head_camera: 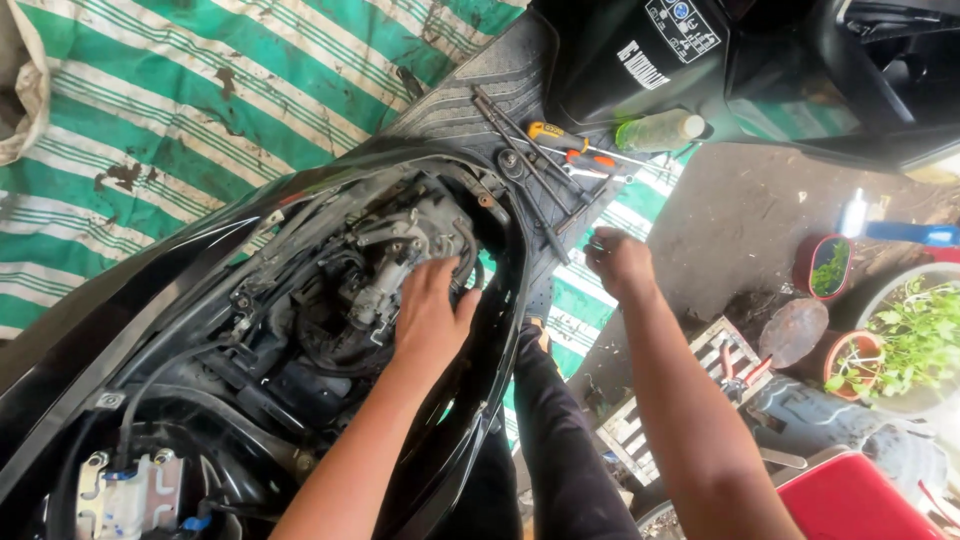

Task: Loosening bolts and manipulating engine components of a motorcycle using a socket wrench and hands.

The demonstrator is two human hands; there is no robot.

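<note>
Inside open black scooter body (120,330): left hand (432,312) flat on grey metal engine part (385,270), fingers together. Right hand (618,262) curled loosely beside long metal wrenches (530,160) on footboard, holding nothing visible

The scooter body panel (90,340) is glossy black plastic. The carburetor (385,265) is dull grey metal, dirty. The footboard mat (470,90) is matt ribbed rubber. The striped tarpaulin (180,110) is woven plastic cloth, stained. The screwdriver (560,135) has a smooth yellow plastic handle.
</note>
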